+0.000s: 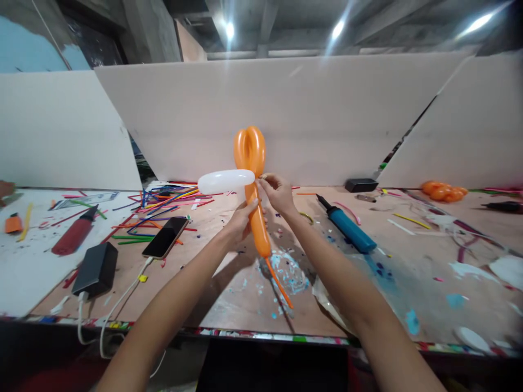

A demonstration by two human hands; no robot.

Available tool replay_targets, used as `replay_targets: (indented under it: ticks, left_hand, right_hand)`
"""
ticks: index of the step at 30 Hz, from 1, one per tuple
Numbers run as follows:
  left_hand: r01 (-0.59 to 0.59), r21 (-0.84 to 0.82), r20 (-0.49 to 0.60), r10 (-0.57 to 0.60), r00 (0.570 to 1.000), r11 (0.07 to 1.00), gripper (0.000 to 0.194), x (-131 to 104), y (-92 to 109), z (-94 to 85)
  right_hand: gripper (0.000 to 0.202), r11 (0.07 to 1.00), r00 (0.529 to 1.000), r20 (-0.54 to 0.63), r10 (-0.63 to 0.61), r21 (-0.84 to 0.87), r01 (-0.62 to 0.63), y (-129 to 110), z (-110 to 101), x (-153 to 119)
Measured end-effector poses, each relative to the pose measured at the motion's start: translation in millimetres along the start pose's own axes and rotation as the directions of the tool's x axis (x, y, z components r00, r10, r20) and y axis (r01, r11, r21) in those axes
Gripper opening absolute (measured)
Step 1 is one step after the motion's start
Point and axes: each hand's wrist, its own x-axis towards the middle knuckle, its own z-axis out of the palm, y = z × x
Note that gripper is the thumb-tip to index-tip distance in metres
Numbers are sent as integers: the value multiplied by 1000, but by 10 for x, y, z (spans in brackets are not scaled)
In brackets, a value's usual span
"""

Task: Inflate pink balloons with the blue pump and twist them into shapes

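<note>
An orange balloon (258,228) stands tilted above the table, with rounded loops at its top and a thin uninflated tail pointing down. My left hand (242,220) is wrapped round its long lower part, just below the joint. A short white balloon (226,181) sticks out to the left from that joint. At the joint's right side, my right hand (277,191) has thumb and forefinger pinched together; what lies between the fingertips is too small to make out.
Uninflated balloons (141,231), a phone (166,237), a black power brick (96,269) and a red pump (75,234) lie left. A blue pump (351,230), a black box (361,185) and an orange balloon cluster (443,191) lie right. White panels (327,120) stand behind.
</note>
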Motion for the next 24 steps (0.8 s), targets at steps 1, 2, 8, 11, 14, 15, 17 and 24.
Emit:
replay_targets:
  ticks: [1, 2, 8, 11, 14, 15, 17, 24]
  left_hand:
    - [-7, -16, -30, 7, 1000, 1000, 32, -27, -17, -2]
    - [-16, -15, -56, 15, 998, 1000, 31, -57, -35, -12]
    - [-72, -3, -100, 71, 992, 997, 38, -212, -169, -218]
    - [-19, -95, -65, 12, 998, 995, 36, -254, -202, -338]
    - [32, -141, -24, -36, 999, 990, 34, -273, -229, -411]
    - [26, -120, -34, -30, 999, 992, 35, -274, -242, -422]
    - [-48, -39, -83, 45, 996, 998, 34, -267, -276, -429]
    - [-337, 66, -75, 341, 937, 939, 31, -254, -356, -345]
  right_hand:
    - [21, 999, 999, -2, 39, 23, -39, 5, -11, 10]
    - [22, 997, 997, 3, 74, 33, -74, 7, -29, 17]
    - [28, 982, 982, 128, 139, -145, -120, -24, -198, -188]
    - [34, 948, 980, 111, 165, -293, -126, -4, -300, -487]
    - [48, 922, 970, 84, 229, -339, -188, 47, -373, -830]
    - [53, 914, 967, 53, 251, -342, -218, 60, -384, -933]
    - [63, 897, 961, -17, 277, -354, -265, 64, -385, -1099]
    - [66, 934, 887, 324, 330, -247, -258, -172, -197, -1300]
